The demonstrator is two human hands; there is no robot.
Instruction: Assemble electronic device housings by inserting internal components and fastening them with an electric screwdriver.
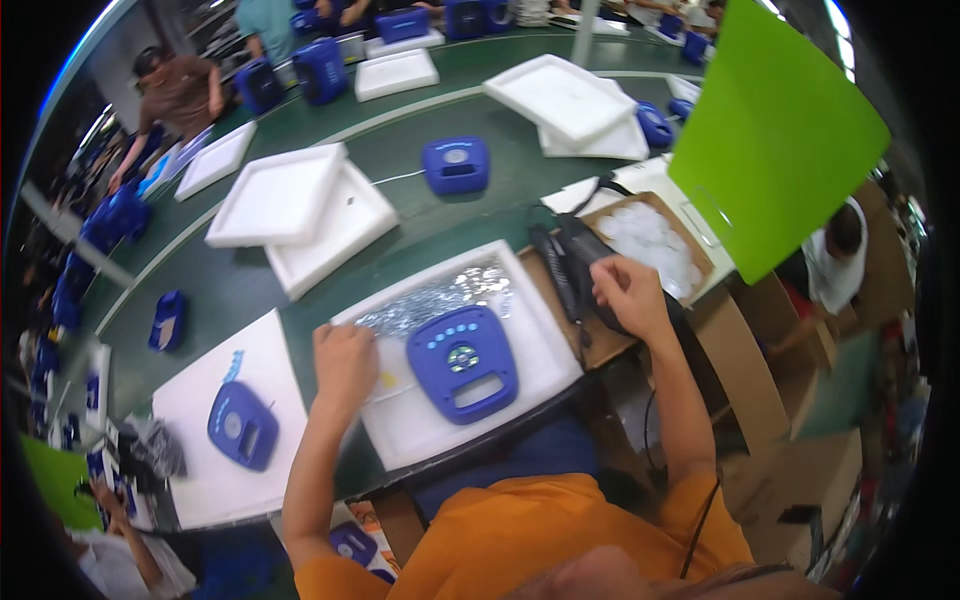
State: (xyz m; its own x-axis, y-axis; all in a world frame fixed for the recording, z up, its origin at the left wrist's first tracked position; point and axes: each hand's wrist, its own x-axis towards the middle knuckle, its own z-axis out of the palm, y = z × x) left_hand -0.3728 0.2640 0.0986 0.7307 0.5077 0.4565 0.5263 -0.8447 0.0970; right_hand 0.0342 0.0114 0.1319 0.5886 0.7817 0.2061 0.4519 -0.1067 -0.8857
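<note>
A blue plastic housing (463, 340) with a handle slot and a row of light-blue marks lies in a white foam tray (410, 440) in front of me. Small silvery pieces (425, 305) are heaped along the tray's far side. My left hand (345, 365) is at the tray's left edge, its fingers curled in; what they hold, if anything, is hidden. Over a cardboard box to the right, my right hand (628, 292) is closed in a pinch, and I cannot make out anything in it. Beside that hand are black elongated tools (575, 265) with a cord.
White round pieces (650, 240) fill a carton on the right, below a green panel (775, 140). Another blue housing (240, 425) lies on a white board at left. Stacked foam trays (280, 195) and a blue housing (456, 165) occupy the green table. Other people work around it.
</note>
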